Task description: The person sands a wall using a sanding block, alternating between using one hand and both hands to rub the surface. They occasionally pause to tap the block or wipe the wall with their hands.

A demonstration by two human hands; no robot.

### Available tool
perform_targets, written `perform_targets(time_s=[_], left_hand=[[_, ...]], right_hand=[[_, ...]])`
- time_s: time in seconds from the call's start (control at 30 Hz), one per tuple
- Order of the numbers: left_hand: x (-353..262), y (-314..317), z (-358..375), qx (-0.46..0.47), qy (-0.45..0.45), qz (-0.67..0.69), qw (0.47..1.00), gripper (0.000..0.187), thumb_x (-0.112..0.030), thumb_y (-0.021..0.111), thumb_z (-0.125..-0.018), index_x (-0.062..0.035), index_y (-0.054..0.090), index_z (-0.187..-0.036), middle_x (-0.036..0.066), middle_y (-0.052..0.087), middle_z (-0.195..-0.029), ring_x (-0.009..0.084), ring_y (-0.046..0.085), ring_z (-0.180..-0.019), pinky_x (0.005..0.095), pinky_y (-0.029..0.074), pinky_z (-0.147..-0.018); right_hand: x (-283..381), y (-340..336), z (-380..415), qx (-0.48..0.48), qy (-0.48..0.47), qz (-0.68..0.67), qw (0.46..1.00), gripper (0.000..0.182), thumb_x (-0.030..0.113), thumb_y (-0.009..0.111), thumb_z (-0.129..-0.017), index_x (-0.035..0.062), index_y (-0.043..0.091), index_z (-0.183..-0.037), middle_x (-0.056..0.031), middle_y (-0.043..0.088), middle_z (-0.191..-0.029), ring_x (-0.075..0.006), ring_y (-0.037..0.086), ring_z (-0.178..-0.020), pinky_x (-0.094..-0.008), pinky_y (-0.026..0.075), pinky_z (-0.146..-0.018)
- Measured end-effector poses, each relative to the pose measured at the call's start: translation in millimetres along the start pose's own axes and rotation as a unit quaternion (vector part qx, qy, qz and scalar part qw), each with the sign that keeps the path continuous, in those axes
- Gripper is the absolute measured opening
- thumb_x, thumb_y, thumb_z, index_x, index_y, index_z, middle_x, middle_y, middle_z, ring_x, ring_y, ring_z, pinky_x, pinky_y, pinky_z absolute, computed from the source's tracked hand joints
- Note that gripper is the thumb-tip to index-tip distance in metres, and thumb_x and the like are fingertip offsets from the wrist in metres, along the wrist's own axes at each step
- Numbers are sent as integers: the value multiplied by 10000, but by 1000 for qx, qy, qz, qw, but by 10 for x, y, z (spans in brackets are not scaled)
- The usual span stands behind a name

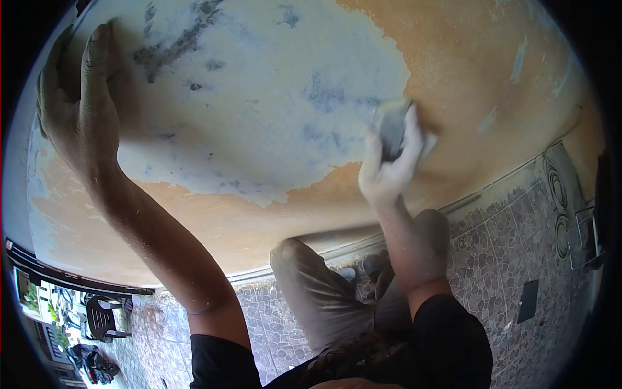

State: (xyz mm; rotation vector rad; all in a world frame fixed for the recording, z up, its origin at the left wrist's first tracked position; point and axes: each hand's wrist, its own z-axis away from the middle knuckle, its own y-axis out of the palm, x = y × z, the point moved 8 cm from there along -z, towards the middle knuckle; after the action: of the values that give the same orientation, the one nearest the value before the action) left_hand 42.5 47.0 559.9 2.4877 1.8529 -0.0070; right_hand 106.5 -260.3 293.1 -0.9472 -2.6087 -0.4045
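A wall (259,110) fills the upper view, its whitish patch with grey-blue marks bordered by peeling orange paint. My left hand (84,104) rests at the wall's far left, thumb apart from the fingers and nothing visible in it. At the right of the whitish patch, my right hand (395,155) grips a dark grey block (391,129) with a pale edge against the wall. Motion blurs that hand slightly, and whitish dust covers it. The block's face towards the wall is hidden.
My bent knees (295,259) are close below the wall on the stone-patterned floor (499,259). A dark flat piece (528,301) lies on the floor at right, near coiled hose or cable (556,188). A dark chair (107,318) and a motorcycle (94,364) appear at lower left.
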Motion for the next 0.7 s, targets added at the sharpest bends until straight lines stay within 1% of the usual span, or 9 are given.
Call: perform_targets(time_s=[0.1,0.17,0.23,0.3,0.37,0.4,0.53,0.63,0.7], left_hand=[[-19,67,30,1,-25,128,991,661,-520,806,-859,-50,693,-1309,171,703,-1270,289,690,-1179,455,565,-1011],[-4,21,14,-2,-6,66,998,657,-521,802,-864,-51,692,-1310,168,703,-1268,288,690,-1178,455,562,-1015],[-36,-8,7,-11,11,11,1000,652,-521,798,-869,-52,692,-1311,164,703,-1266,286,691,-1177,454,560,-1018],[-24,10,12,-11,-15,27,999,670,-531,805,-857,-52,692,-1311,150,706,-1259,294,691,-1173,463,554,-1025],[-29,9,16,-16,-12,5,1000,683,-545,807,-848,-55,693,-1311,147,707,-1253,298,690,-1174,465,551,-1028],[-34,3,15,-23,-10,-19,1000,697,-559,808,-839,-58,694,-1310,144,708,-1247,302,688,-1176,467,549,-1032],[6,24,31,-9,-15,8,1000,715,-580,811,-821,-72,698,-1311,153,700,-1273,304,676,-1195,476,540,-1042],[109,40,4,-2,-35,34,999,700,-572,803,-830,-84,695,-1321,156,703,-1292,302,665,-1225,475,522,-1069],[74,22,-1,-1,-22,22,1000,701,-573,802,-832,-83,695,-1321,150,703,-1296,305,664,-1231,478,517,-1075]], right_hand=[[116,7,-932,-10,40,-34,999,616,109,713,-973,-47,437,-1501,-137,472,-1187,-182,543,-1070,-336,500,-884],[152,0,-1047,-28,-11,-9,1000,656,137,741,-955,-12,443,-1519,-127,472,-1169,-213,526,-1085,-360,494,-884],[263,-17,-583,-8,-79,129,988,666,145,747,-946,-37,444,-1511,-139,472,-1180,-254,509,-1102,-385,493,-894],[-89,-50,358,8,-54,63,997,685,147,770,-906,-92,463,-1470,-180,465,-1200,-307,485,-1090,-391,455,-906],[-476,-162,1538,100,-80,148,981,694,144,795,-875,-32,449,-1451,-217,470,-1229,-342,469,-1093,-477,414,-913],[-662,-237,1889,81,-36,88,992,666,272,837,-859,57,535,-1413,-135,540,-1123,-310,457,-1083,-480,310,-922],[-399,-86,858,14,49,-9,999,687,262,834,-861,22,526,-1426,-128,566,-1117,-298,491,-1022,-463,319,-929],[161,94,-658,-44,-9,-48,998,647,295,817,-888,1,561,-1404,-118,584,-1093,-266,483,-1009,-414,350,-872],[346,129,-955,-55,-39,-61,996,645,295,809,-899,-3,561,-1414,-116,587,-1079,-261,474,-1009,-420,351,-861]])
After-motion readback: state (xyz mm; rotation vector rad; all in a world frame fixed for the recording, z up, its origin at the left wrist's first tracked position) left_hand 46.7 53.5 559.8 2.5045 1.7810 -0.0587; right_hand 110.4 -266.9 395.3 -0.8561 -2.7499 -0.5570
